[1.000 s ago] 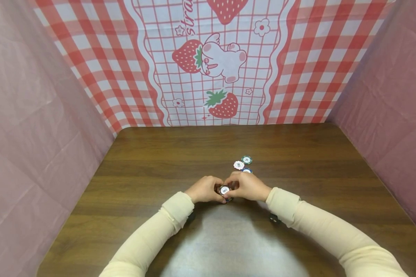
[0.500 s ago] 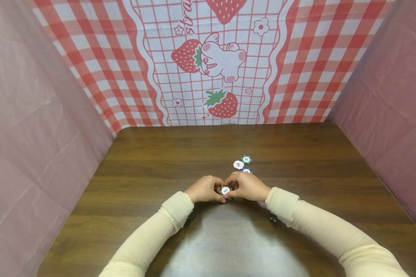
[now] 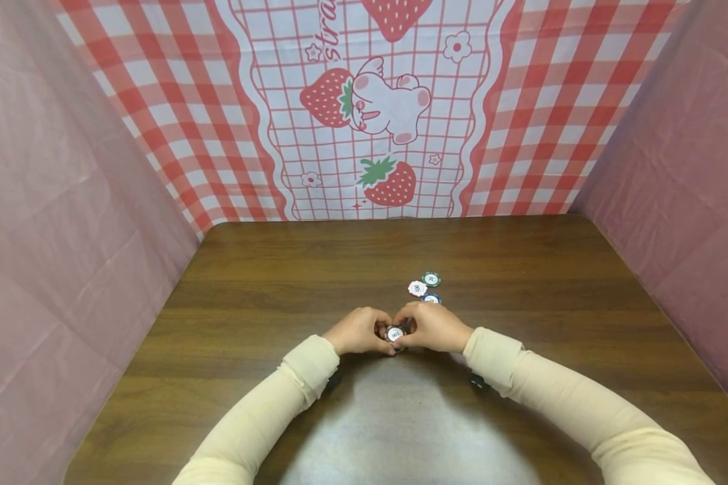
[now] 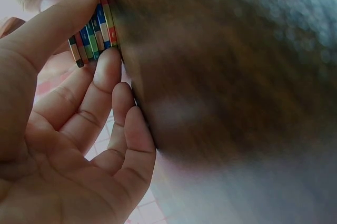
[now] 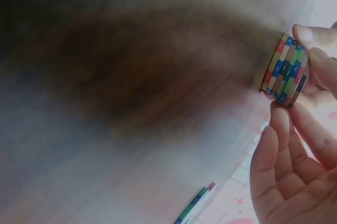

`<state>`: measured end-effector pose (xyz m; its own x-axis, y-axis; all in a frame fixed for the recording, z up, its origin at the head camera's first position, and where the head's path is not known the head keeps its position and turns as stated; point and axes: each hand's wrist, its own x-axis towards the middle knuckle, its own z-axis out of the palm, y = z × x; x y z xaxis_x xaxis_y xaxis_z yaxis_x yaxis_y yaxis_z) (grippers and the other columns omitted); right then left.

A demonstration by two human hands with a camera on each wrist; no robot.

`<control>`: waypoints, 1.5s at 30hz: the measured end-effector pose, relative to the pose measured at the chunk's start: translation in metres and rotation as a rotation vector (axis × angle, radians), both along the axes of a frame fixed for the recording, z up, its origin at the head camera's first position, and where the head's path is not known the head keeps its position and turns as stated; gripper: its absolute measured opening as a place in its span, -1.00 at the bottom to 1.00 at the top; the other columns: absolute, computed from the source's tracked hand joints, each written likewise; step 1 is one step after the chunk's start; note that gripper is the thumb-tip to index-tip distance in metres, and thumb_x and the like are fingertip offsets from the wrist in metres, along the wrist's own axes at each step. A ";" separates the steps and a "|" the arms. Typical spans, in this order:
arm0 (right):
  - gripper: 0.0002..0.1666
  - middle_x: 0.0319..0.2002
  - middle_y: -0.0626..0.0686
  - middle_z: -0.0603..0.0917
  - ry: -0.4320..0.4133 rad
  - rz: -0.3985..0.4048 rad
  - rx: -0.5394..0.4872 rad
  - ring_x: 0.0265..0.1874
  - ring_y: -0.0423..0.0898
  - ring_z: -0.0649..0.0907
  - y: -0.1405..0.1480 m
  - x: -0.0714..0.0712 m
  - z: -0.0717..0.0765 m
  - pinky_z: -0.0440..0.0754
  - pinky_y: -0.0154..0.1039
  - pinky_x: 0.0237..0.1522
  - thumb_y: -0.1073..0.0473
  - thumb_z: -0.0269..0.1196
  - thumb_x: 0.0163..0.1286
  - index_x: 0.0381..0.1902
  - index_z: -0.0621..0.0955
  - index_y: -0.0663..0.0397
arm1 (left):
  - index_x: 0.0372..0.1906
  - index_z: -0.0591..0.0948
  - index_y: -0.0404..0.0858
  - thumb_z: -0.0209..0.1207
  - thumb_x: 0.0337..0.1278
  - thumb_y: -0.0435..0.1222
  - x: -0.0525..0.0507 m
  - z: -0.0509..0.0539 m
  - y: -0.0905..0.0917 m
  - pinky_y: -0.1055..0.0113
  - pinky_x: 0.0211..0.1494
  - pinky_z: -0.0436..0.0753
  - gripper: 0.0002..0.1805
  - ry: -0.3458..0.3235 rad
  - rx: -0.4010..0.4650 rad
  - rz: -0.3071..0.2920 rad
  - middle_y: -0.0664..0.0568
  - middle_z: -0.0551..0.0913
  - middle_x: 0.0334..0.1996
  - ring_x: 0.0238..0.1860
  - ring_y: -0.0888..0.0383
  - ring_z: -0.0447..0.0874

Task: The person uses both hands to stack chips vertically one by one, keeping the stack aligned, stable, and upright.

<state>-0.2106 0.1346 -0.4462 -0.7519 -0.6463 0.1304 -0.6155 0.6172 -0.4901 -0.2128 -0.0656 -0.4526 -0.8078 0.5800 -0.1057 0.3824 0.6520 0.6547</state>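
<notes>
A short stack of poker chips (image 3: 394, 334) stands on the table between the two hands, its top chip white in the centre with a dark rim. My left hand (image 3: 359, 330) curls its thumb and fingers round the left side of the stack. From the right, my right hand (image 3: 433, 328) pinches the same stack with thumb and fingers. Multicoloured chip edges of the stack (image 4: 93, 33) show between thumb and fingertips in the left wrist view. The right wrist view shows the stack (image 5: 286, 71) with its edges roughly lined up.
Beyond the right hand lie a white chip (image 3: 417, 288), a green chip (image 3: 431, 278) and a blue chip (image 3: 431, 297), the last partly hidden by that hand. A checked strawberry cloth (image 3: 394, 121) hangs behind the wooden table (image 3: 267, 269), with pink cloth at both sides.
The number on the stack's top chip has turned between frames. Both hands stay in nearly the same place round the stack, and the loose chips have not moved.
</notes>
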 end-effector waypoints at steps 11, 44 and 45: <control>-0.70 -0.38 -0.14 0.67 -0.009 0.008 -0.016 -0.52 -0.33 0.51 0.001 0.000 0.000 0.47 -0.45 -0.47 0.02 0.51 0.04 -0.29 0.71 -0.02 | -0.31 0.67 -0.13 0.54 -0.23 -0.16 -0.001 -0.001 0.000 0.48 -0.42 0.40 -0.67 0.006 -0.002 -0.002 0.22 0.54 -0.56 -0.52 0.35 0.42; -0.35 -0.12 0.21 0.70 -0.144 -0.292 -0.343 -0.34 -0.07 0.64 0.036 -0.029 0.009 0.56 -0.34 -0.34 0.07 0.46 0.15 0.16 0.57 0.22 | -0.21 0.71 -0.19 0.53 -0.23 -0.22 -0.001 -0.001 0.002 0.46 -0.32 0.47 -0.63 0.019 -0.018 0.005 0.18 0.60 -0.51 -0.46 0.35 0.48; -0.34 -0.10 0.22 0.69 -0.156 -0.305 -0.344 -0.34 -0.06 0.64 0.038 -0.030 0.009 0.56 -0.33 -0.35 0.07 0.46 0.16 0.18 0.55 0.22 | -0.21 0.71 -0.19 0.53 -0.23 -0.22 -0.001 -0.001 0.002 0.46 -0.32 0.47 -0.63 0.017 -0.017 0.006 0.17 0.60 -0.50 -0.46 0.34 0.48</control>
